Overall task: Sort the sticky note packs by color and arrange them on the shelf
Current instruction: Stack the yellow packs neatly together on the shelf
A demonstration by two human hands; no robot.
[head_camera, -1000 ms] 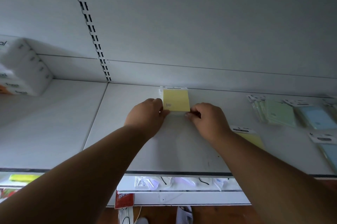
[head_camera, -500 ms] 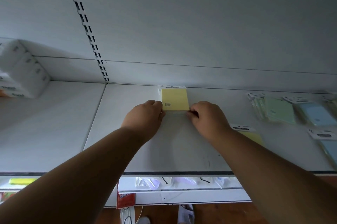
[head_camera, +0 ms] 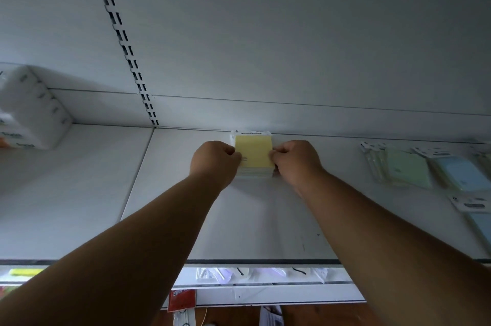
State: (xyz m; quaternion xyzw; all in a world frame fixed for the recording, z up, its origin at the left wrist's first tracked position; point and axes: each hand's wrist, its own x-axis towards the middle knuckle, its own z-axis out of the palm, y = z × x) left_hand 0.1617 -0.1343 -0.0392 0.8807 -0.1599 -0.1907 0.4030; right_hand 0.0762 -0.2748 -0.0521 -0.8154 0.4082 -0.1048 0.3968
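A stack of yellow sticky note packs [head_camera: 254, 151] lies flat on the white shelf [head_camera: 170, 193], its top edge against the back wall. My left hand [head_camera: 214, 162] presses the stack's left side and my right hand [head_camera: 296, 161] presses its right side, fingers curled on the edges. Further right on the shelf lie green packs [head_camera: 405, 169] and blue packs [head_camera: 457, 175], overlapping loosely. Another blue pack [head_camera: 482, 222] lies at the right edge.
A white wrapped tissue bundle [head_camera: 32, 113] sits at the far left of the shelf. A slotted upright [head_camera: 125, 41] runs up the back wall. Below the shelf's front edge, a lower shelf [head_camera: 265, 283] holds small goods and a red tag [head_camera: 182, 299].
Both hands have slid the yellow stack back towards the wall and now grip its sides higher up. The yellow pack near my right wrist is now out of sight.
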